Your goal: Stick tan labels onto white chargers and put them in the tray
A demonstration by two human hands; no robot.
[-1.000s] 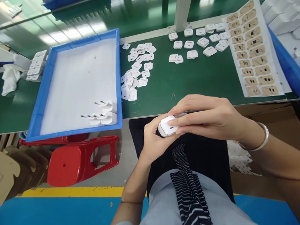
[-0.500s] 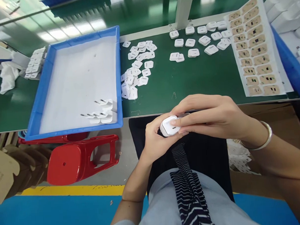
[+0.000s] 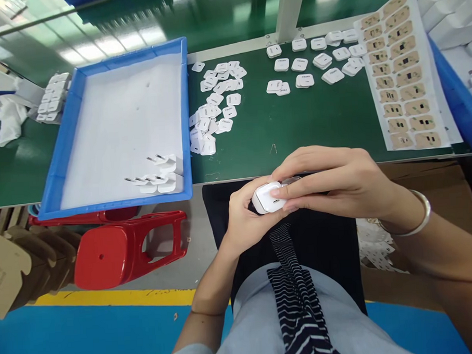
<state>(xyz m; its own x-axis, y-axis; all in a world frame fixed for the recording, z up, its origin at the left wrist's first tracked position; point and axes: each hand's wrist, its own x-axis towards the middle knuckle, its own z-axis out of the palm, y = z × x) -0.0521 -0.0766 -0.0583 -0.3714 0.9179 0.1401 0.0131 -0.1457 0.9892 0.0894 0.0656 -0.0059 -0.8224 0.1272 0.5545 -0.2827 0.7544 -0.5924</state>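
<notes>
Silver bangle (image 3: 412,222), seemingly grey sleeves (image 3: 266,322)

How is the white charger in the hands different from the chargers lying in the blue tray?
The held charger sits gripped between the left hand and right hand, port face showing, prongs hidden. The tray chargers lie untouched in the blue tray, on their sides with metal prongs showing. All are white with rounded corners.

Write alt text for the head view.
Both hands, left hand and right hand, hold a white charger plug over the lap at a green workbench. A blue tray holds three finished plugs; small white caps lie scattered beside it.
</notes>
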